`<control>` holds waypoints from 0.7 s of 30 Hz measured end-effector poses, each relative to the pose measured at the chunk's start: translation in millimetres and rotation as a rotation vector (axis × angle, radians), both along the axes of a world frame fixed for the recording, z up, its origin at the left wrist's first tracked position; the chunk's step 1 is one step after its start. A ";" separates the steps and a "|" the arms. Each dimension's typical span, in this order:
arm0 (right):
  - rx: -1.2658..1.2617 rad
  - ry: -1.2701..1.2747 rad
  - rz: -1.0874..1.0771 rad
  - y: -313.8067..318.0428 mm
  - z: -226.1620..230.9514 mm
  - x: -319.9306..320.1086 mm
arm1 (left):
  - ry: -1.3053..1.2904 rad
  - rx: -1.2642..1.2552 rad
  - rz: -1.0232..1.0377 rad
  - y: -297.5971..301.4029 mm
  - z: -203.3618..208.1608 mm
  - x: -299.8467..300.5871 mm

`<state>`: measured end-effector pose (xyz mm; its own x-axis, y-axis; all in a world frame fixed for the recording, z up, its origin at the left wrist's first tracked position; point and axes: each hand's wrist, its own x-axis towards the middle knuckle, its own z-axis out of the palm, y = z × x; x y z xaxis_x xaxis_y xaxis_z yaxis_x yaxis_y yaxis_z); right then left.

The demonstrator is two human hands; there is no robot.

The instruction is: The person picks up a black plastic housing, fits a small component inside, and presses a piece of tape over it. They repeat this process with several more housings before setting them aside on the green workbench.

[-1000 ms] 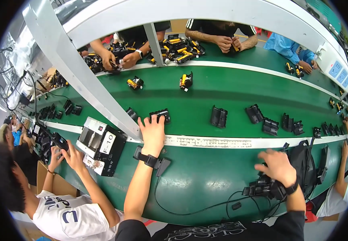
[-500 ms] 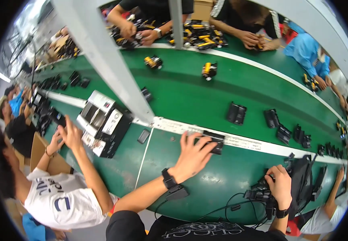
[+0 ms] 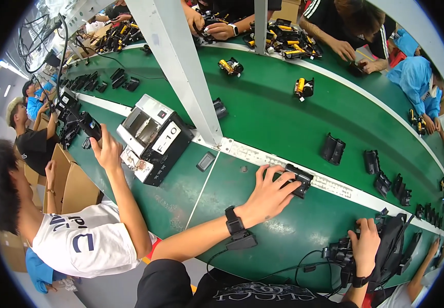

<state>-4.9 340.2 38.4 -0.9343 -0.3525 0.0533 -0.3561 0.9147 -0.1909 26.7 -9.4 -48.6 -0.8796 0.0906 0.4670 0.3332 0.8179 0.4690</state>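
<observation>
Since a second ago, our left hand (image 3: 268,201) has drawn a black shell (image 3: 300,180) back from the green belt (image 3: 263,118), and the shell now lies at the white strip (image 3: 334,187), right of the centre of the frame. Its fingers are arched and half spread, their tips closed on the shell's left end. Our right hand (image 3: 365,245), at the lower right, has come down and curls loosely over a cluster of dark parts (image 3: 341,251); we cannot make out whether it has hold of any. As for writing, we see a white label (image 3: 165,142) with bold black characters on the side of a black-and-silver machine (image 3: 152,128) left of centre, and smaller pale marks under it. Dark lettering crosses the white shirt (image 3: 86,238) of the person at the lower left, while pale lettering runs over our own black shirt (image 3: 201,290) at the bottom edge. We find no legible marking on the shell. Further black shells (image 3: 333,149) sit on the belt toward the right, and two yellow-and-black assemblies (image 3: 304,89) rest on it in the upper middle.
</observation>
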 end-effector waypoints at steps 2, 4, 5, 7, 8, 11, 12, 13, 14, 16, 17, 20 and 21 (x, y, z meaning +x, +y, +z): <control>0.033 0.068 0.011 1.7 -0.3 2.2 | -0.004 0.003 -0.004 0.0 2.5 -1.0; 0.030 -0.011 -0.038 8.7 -5.5 1.1 | -0.001 0.005 -0.010 -1.0 4.1 -2.8; 0.028 -0.049 -0.064 12.0 -8.0 0.0 | 0.000 0.004 -0.014 -1.8 3.9 -3.2; 0.030 -0.060 -0.043 20.7 -11.9 -4.2 | -0.009 0.010 -0.012 -2.8 2.8 -2.7; 0.032 -0.071 -0.016 24.6 -13.4 -6.6 | -0.012 0.013 -0.009 -2.8 2.0 -2.4; -0.032 -0.077 0.012 23.5 -10.8 -11.6 | -0.015 0.016 -0.013 -1.6 3.4 -3.3; -0.092 -0.077 0.011 21.6 -6.9 -13.0 | -0.018 0.017 -0.013 -1.2 4.6 -3.8; -0.150 -0.077 0.011 16.4 -5.2 -14.2 | -0.014 0.012 -0.009 -2.3 3.3 -4.3; -0.155 -0.074 0.017 10.3 -3.3 -15.2 | -0.013 0.023 -0.019 -2.0 2.3 -5.3; -0.263 -0.121 0.020 -2.6 2.9 -14.9 | -0.017 0.047 -0.033 -0.6 1.2 -6.2; -0.314 -0.148 0.024 -9.6 4.1 -14.7 | -0.020 0.045 -0.021 -0.9 1.0 -6.4; -0.339 -0.175 0.116 -41.4 4.1 -22.2 | -0.004 0.040 -0.031 -2.2 0.1 -6.9; -0.352 -0.186 0.155 -52.5 3.3 -25.4 | -0.006 0.042 -0.018 -2.6 -0.2 -6.5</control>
<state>-30.2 287.7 41.7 -0.8766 -0.4802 0.0313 -0.4146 0.7206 -0.5558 20.2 -12.0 -48.9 -0.8810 0.0872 0.4651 0.3449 0.7911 0.5051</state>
